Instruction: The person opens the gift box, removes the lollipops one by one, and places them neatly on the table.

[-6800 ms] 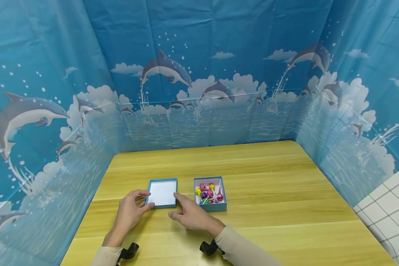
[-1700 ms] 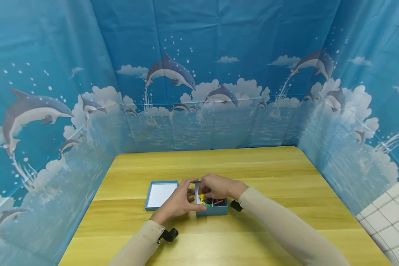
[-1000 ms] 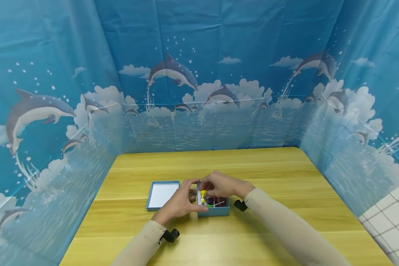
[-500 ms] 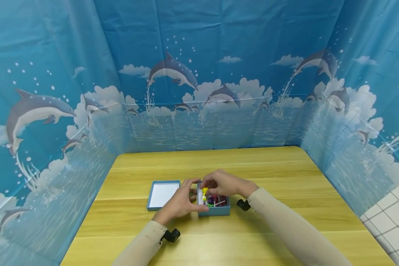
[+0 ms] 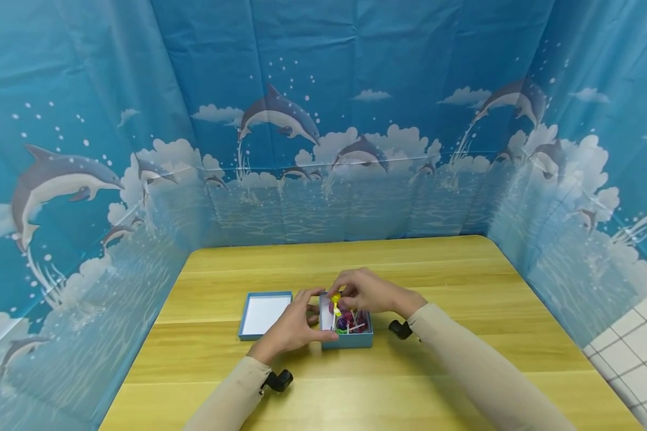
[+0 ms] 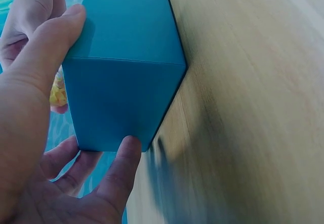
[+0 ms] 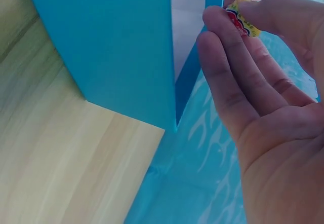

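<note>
A blue open-topped box [image 5: 354, 341] with a white inside stands on the table, several wrapped lollipops [image 5: 342, 324] lying in it. My left hand [image 5: 287, 331] holds the box from the left, thumb at the front edge and fingers round the far side; the left wrist view shows one fingertip against the box's side wall [image 6: 121, 97]. Above the box, my right hand [image 5: 374, 292] pinches a yellow-wrapped lollipop [image 5: 336, 298] between thumb and fingers, its white stick pointing down. The right wrist view shows this lollipop's yellow and red wrapper [image 7: 243, 22] close up.
Just left of the box lies its shallow blue lid [image 5: 264, 315], white inside facing up. The wooden table [image 5: 426, 263] reaches back to a dolphin-print curtain [image 5: 323, 197] along its back and sides. White tiles [image 5: 633, 353] show at the right.
Since the oldest frame, both hands have gone from the lid to the box. Over the last second the right hand has lifted the yellow lollipop up; the left hand stays on the box.
</note>
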{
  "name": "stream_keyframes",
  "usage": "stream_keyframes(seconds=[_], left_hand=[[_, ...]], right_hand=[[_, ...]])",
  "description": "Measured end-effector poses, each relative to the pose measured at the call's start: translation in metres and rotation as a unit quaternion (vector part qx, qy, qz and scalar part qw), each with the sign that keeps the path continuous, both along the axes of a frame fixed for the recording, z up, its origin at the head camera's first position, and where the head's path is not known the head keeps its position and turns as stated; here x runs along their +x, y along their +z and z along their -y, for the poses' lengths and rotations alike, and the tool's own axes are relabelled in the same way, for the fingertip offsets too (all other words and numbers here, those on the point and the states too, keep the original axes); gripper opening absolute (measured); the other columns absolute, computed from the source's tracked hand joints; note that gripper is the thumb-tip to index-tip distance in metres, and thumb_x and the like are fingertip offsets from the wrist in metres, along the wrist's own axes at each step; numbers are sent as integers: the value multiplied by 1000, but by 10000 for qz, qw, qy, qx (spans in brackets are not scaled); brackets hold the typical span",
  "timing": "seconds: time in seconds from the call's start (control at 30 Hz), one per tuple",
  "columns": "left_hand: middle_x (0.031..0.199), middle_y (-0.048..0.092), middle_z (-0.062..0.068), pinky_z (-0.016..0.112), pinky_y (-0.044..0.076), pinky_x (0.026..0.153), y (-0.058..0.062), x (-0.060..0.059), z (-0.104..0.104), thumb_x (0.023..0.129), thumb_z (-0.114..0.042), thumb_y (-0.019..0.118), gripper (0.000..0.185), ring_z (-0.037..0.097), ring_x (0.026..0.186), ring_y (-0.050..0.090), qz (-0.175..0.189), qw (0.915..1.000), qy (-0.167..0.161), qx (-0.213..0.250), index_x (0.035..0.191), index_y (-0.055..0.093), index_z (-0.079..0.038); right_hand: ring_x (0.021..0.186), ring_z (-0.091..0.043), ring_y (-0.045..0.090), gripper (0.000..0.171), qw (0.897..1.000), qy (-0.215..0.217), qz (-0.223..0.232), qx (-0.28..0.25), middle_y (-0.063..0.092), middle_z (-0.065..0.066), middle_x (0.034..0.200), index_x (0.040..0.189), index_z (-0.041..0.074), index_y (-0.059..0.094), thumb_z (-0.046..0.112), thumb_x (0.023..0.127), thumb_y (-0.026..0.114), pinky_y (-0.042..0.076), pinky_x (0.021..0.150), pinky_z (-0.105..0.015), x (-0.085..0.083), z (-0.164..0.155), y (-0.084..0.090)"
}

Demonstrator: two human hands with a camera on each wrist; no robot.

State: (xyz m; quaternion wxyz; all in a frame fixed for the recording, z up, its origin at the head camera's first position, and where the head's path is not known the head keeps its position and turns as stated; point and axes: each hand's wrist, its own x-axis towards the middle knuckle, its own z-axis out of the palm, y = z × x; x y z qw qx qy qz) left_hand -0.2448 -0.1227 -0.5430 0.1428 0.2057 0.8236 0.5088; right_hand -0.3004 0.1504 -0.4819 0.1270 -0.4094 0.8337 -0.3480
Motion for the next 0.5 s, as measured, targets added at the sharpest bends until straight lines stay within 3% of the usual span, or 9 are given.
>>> stream_keyframes(seconds=[0.23, 0.5], left_hand=[[169, 46, 22, 48, 63, 124, -1, -1, 0, 98, -36, 99, 108, 38, 152, 63, 31, 10000, -9, 35, 181, 35, -11], [172, 45, 18, 47, 63, 124, -2, -2, 0, 97, -36, 100, 106, 37, 152, 63, 5, 10000, 53, 13, 181, 37, -15]], right_hand=[[118, -28, 85, 25, 9996, -200, -174, 18, 77, -5, 134, 134, 21, 85, 9, 114, 76, 72, 101, -35, 0, -4, 5], [117, -24, 84, 23, 9993, -172, -297, -162, 78, -5, 135, 136, 12, 83, 11, 116, 73, 72, 107, -44, -3, -9, 6]])
